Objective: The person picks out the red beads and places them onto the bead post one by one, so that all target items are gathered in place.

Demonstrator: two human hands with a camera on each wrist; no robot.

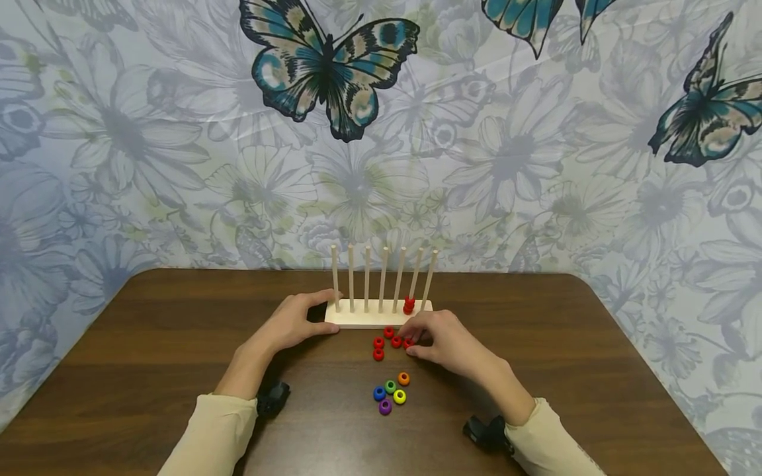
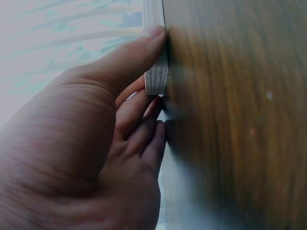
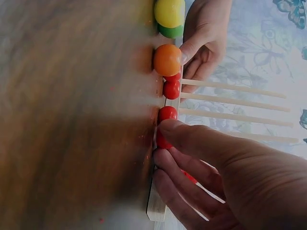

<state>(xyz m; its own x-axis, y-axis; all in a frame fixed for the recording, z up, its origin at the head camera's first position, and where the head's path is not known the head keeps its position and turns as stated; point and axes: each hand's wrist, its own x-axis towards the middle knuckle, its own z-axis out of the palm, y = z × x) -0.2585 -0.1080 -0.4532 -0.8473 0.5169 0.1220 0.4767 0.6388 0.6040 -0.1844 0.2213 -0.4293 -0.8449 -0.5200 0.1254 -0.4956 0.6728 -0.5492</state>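
The left hand [image 1: 293, 322] was clasping the near end of the wooden peg rack [image 1: 361, 322], its thumb along the front edge and its other fingers behind. The rack stretched from that grip towards the right hand [image 1: 448, 342], which had a red bead [image 1: 408, 343] pinched between thumb and fingers, just in front of the base. Beyond the right hand's fingertips, red beads sat threaded low on the second peg [image 1: 415, 274] from the rack's right-hand end; the other pegs were bare. Four loose red beads [image 1: 378, 343] lay between the hands, close beside the pinched one. Nearer the person, between the two forearms, an orange bead [image 1: 403, 379], green bead [image 1: 390, 386], blue bead [image 1: 380, 393], yellow bead [image 1: 399, 396] and purple bead [image 1: 385, 407] clustered on the brown table [image 1: 321, 430].
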